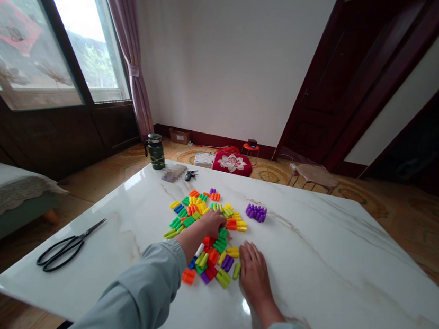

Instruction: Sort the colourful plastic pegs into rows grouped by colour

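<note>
A loose pile of colourful plastic building blocks lies mid-table, in green, yellow, orange, red, blue and purple. My left hand reaches into the pile with its fingers curled down and closed. A bit of a purple block shows at its fingertips, mostly hidden by the hand. My right hand rests palm down on the tabletop, fingers stretched out, beside a light green block at the pile's right edge. Apart from the pile, several purple blocks stand grouped together at the far right.
Black-handled scissors lie on the white marbled table at the left. Toward its far left corner are a camouflage bottle, a blurred flat item and a small black object with keys. A stool stands beyond.
</note>
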Demonstrator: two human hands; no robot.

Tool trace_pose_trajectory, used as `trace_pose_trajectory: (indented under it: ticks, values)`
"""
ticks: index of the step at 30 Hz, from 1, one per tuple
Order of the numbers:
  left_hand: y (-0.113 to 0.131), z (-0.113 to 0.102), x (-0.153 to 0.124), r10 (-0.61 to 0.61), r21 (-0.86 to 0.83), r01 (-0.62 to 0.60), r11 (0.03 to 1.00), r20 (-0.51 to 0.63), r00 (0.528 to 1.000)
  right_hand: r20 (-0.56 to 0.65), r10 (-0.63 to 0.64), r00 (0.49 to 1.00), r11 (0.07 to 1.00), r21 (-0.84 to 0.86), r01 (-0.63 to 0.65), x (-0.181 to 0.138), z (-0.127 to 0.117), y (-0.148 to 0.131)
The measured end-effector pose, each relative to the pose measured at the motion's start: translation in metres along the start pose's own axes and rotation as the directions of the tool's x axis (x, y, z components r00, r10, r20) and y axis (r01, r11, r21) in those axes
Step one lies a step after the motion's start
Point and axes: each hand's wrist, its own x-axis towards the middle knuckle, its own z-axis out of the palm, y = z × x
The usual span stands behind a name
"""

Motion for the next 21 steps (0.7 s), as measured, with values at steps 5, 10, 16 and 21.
trace_pose_trajectory:
  ticks: [5,10,16,21]
  values:
    - [-0.006,0.001,-0.015,-0.016,-0.239,-0.037,0.97,-0.216,0.976,0.004,-0.003,1.0,1.0,0.003,0.003,0.0,0.0,0.001]
    - [-0.006,0.005,-0.034,-0.17,-0.558,-0.02,0.83,-0.286,0.943,-0.018,0.004,1.0,1.0,0.031,-0.003,0.0,0.002,0.002]
    - [-0.004,0.013,-0.047,-0.27,-0.845,0.076,0.529,-0.082,0.959,-0.041,-0.009,0.999,0.999,0.046,0.011,0.0,0.003,0.002]
    - [0.003,0.005,-0.043,-0.22,-0.899,0.168,0.404,0.083,0.972,-0.059,0.001,0.998,0.998,0.068,0.003,0.0,0.003,0.002]
